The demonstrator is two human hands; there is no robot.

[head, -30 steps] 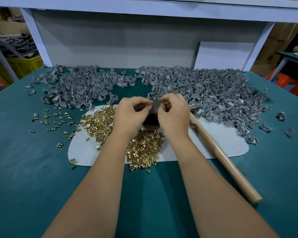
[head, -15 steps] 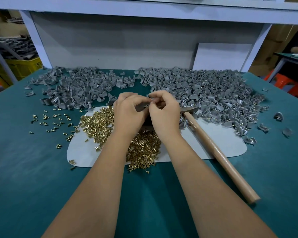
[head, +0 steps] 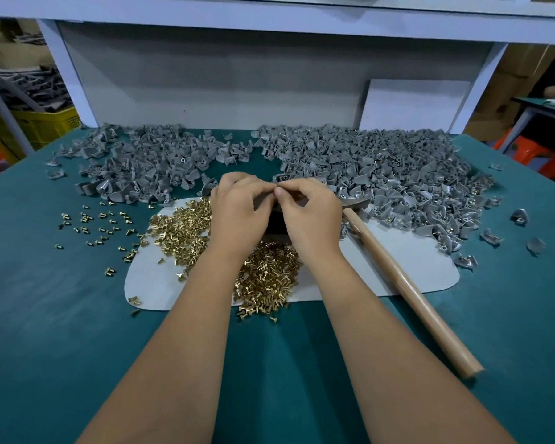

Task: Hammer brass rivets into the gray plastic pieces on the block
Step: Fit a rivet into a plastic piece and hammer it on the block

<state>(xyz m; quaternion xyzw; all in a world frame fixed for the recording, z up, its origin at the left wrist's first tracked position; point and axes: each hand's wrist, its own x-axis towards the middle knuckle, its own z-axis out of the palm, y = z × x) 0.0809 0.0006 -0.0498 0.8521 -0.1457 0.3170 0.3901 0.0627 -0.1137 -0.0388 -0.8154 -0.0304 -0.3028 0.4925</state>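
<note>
Colours before me: surface [head: 61,347], teal green, plain. Mat [head: 407,264], pale grey-white. Rivets [head: 180,232], shiny brass gold. Plastic pieces [head: 382,174], uniform mid grey. Block [head: 274,224] under my hands, dark, nearly black. Hammer handle [head: 407,293], light tan wood. Crate [head: 42,123], yellow. Stool [head: 539,155], orange-red.
</note>
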